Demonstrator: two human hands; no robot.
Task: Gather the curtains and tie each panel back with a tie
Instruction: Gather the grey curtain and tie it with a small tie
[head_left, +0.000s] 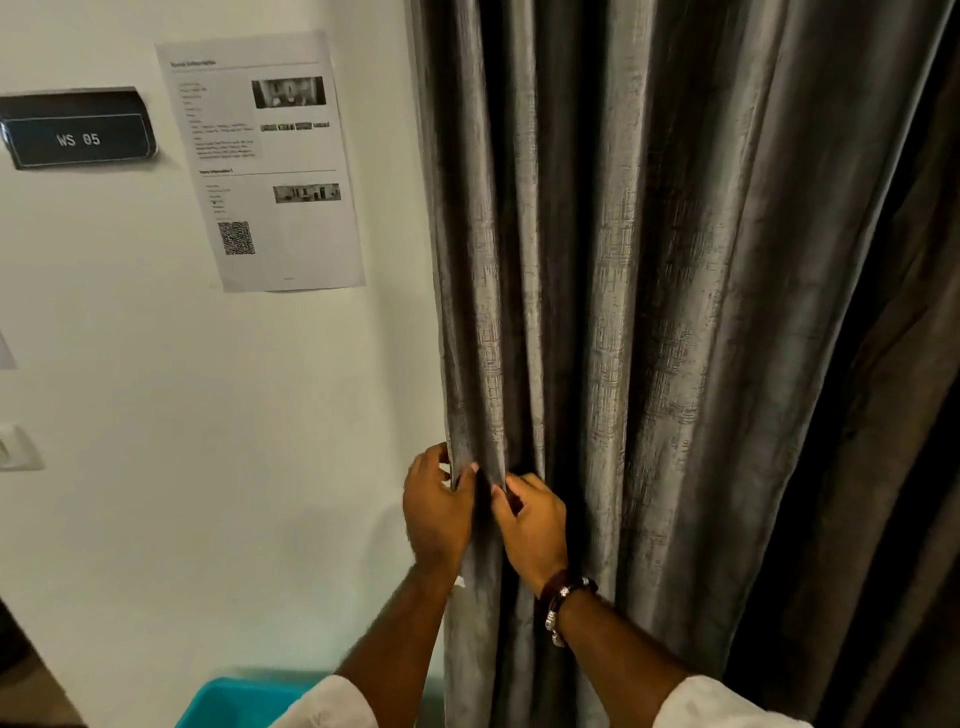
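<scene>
Where the grey curtain hangs in long vertical folds over the centre and right of the frame, both hands meet at its left edge, in the lower middle of the picture. The left hand has its fingers curled around the outermost fold, next to the white wall, and its thumb lies on the front of the cloth. The right hand is just beside it, almost touching, and pinches the next fold between the thumb and the bent fingers. On the right wrist there is a dark bracelet with metal beads. Both forearms come up from the bottom edge, and white sleeves show at the lower corners of the arms.

On the wall in the upper left of the frame a printed sheet with small photos and a QR code is fixed, slightly tilted. Left of it is a dark sign that reads "WS 05". At the far left edge, lower down, part of a white wall switch is visible. At the bottom, between the arms and the wall, a turquoise container shows partly; what it holds I cannot tell.
</scene>
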